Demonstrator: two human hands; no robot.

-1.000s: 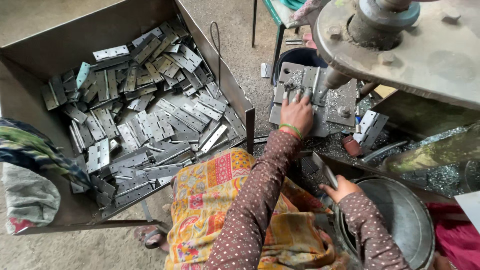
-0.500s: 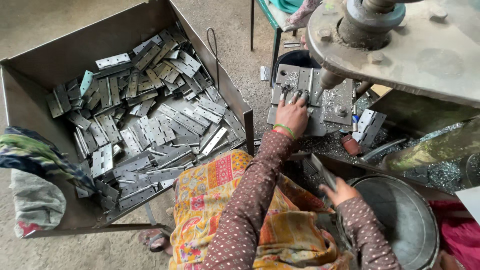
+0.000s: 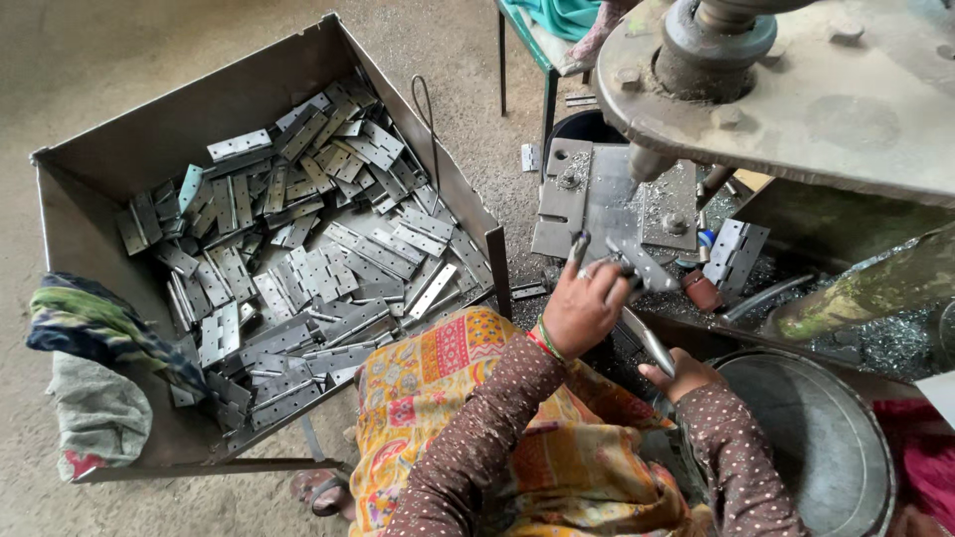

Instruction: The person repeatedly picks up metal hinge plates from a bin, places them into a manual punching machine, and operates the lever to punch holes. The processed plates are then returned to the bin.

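Left hand (image 3: 582, 308), centre frame, pinching a grey steel hinge leaf (image 3: 637, 261) under the drill spindle (image 3: 652, 164); right hand (image 3: 681, 376) gripping a metal rod (image 3: 649, 343); risk: fingers near spindle, likely nicked.

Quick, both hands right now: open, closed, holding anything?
Left hand: closed on a grey metal hinge piece at the press bed.
Right hand: closed on a thin metal piece, above the round metal pan.
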